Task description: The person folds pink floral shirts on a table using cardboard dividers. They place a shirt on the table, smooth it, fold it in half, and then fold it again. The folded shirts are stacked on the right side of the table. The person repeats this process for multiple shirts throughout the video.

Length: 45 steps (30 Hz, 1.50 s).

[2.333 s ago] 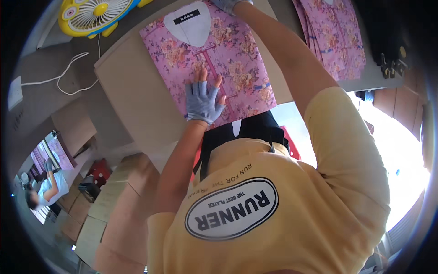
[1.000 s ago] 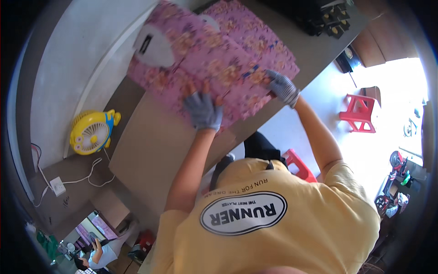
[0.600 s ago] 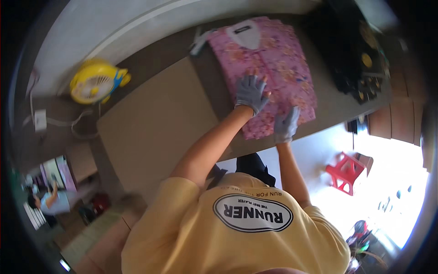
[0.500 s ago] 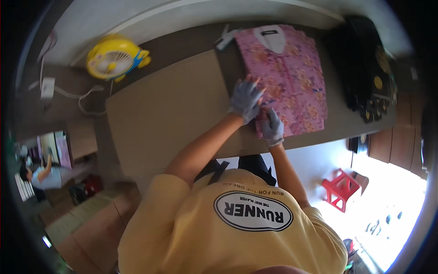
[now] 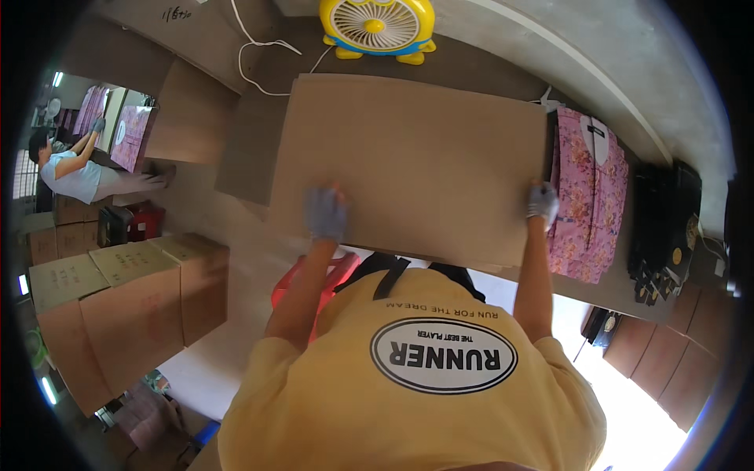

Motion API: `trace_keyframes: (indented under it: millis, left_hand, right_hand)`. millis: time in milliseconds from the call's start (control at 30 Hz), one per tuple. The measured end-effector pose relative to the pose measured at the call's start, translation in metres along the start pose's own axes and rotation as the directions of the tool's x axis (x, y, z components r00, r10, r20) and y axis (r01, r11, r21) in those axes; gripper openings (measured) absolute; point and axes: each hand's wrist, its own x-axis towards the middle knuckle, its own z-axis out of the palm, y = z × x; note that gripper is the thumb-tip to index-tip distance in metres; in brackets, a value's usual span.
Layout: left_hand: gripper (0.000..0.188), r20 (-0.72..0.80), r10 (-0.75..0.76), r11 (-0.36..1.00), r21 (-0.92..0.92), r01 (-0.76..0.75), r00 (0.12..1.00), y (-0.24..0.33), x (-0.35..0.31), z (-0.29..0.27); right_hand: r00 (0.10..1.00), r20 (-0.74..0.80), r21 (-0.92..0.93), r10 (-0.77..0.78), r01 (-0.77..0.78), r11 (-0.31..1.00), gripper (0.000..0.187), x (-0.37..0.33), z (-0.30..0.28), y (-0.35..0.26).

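Note:
A wide brown cardboard sheet lies flat on the table in front of me. Over its left front part is my left hand in a grey glove with bare fingertips, smeared by motion, so its fingers cannot be read. My right hand, gloved alike, is at the sheet's right edge, beside a stack of folded pink floral garments. Its fingers are curled in; what they hold, if anything, is hidden. The top garment has a white neck panel with a dark label.
A yellow and blue fan stands behind the sheet, near a white cable. Black garments lie at the far right. Cartons stand on the left, a red stool near my left arm. Another person handles a floral garment.
My view has swung left. Both hands have left the front of the floral stack; the left is now over the cardboard sheet, the right at its right edge.

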Motion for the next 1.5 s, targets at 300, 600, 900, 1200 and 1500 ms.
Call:
trace_keyframes:
  millis: [300,600,900,1200,1500]
  left_hand:
    - [0.043,0.097,-0.443,0.895,-0.009,0.446,0.891,-0.104,0.064,0.013]
    - [0.059,0.019,0.157,0.769,-0.629,-0.11,0.987,0.032,0.132,-0.027]
    - [0.055,0.483,0.113,0.977,0.106,-0.186,0.868,0.122,0.122,0.068]
    - [0.049,0.236,0.05,0.942,0.312,-0.125,0.97,0.124,0.11,0.099]
    - [0.043,0.114,0.112,0.952,0.271,-0.139,0.987,0.122,0.106,0.109]
  right_hand:
    - [0.888,0.425,0.397,-0.175,-0.009,0.918,0.021,0.054,-0.051,0.017]
    - [0.787,0.059,0.748,-0.614,0.373,0.55,0.065,-0.031,-0.026,-0.094]
    - [0.85,0.269,-0.129,-0.453,0.498,0.857,0.053,-0.086,0.018,-0.175]
    - [0.897,0.21,-0.426,-0.389,0.442,0.789,0.059,-0.097,0.077,-0.161]
    - [0.887,0.19,-0.401,-0.421,0.461,0.792,0.061,-0.103,0.099,-0.155]
